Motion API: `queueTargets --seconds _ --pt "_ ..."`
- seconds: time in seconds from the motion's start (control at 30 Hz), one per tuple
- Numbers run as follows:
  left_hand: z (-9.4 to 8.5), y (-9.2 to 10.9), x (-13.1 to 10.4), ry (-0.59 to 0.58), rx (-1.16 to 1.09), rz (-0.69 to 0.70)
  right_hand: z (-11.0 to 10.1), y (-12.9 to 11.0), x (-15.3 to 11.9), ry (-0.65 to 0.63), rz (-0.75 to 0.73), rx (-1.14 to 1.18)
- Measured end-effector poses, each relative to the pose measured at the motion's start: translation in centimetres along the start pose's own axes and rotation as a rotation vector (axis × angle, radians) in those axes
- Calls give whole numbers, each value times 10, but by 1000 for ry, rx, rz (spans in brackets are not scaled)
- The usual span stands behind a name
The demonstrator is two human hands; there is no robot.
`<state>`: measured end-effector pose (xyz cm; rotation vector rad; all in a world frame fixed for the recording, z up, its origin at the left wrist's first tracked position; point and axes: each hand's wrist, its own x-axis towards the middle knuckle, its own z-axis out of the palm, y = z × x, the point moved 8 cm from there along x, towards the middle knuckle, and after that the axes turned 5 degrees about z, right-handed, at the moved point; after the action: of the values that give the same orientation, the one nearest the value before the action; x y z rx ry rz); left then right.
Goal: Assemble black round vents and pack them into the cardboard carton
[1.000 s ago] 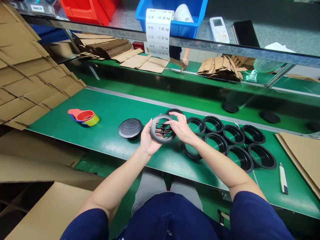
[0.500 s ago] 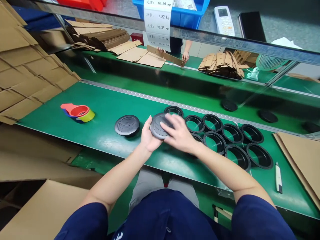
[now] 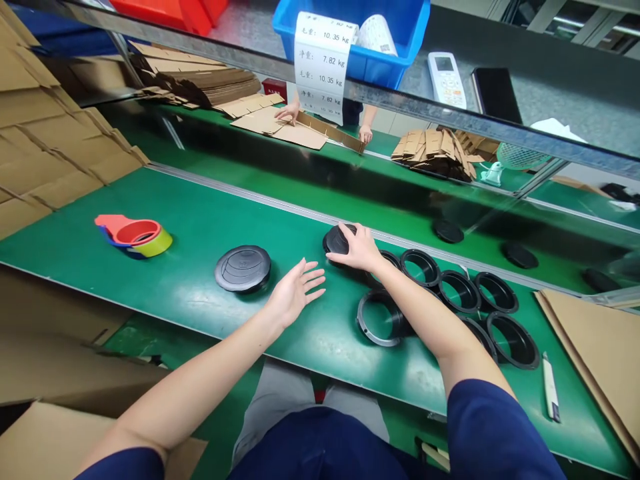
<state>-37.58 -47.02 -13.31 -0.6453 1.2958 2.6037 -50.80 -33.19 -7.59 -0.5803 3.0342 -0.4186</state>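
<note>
My right hand (image 3: 358, 248) has its thumb and fingers spread around a black round lid (image 3: 334, 241) near the back edge of the green table. What lies beneath that lid is hidden. My left hand (image 3: 296, 293) hovers over the table with fingers stretched out and holds nothing. To its left sits another black round lid (image 3: 243, 268), raised on a narrower part. Right of my hands stand several black rings (image 3: 419, 268), partly hidden by my right forearm. One ring (image 3: 380, 319) lies nearer the front edge.
Red, blue and yellow nested rings (image 3: 137, 237) lie at the left. A cutter knife (image 3: 551, 388) and cardboard sheets (image 3: 595, 360) are at the right. A metal shelf (image 3: 400, 100) spans the back, with a hanging label strip (image 3: 323, 63). Behind it another person's hand (image 3: 287, 113) touches cardboard.
My right hand has carried the black lid from my left hand back and down to the table. My left hand has let go and opened. The camera view has shifted.
</note>
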Motion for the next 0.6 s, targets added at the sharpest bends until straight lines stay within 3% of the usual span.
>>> queueTargets --seconds 0.17,0.27,0.37,0.47,0.53,0.6 --pt "-21 1 -2 34 70 -18 17 2 18 -107 2 -62" --pt "-29 6 -12 -1 228 65 6 -12 18 9 -77 -61" --pt "-32 22 -26 -70 509 273 -4 -22 20 203 -123 -67" --pt "-31 53 -36 -96 750 554 22 -23 21 6 -169 -111" --pt "-30 79 -39 -73 919 764 28 -13 17 -86 -155 -131" --pt "-32 99 -35 -18 1155 863 8 6 17 20 -43 -129"
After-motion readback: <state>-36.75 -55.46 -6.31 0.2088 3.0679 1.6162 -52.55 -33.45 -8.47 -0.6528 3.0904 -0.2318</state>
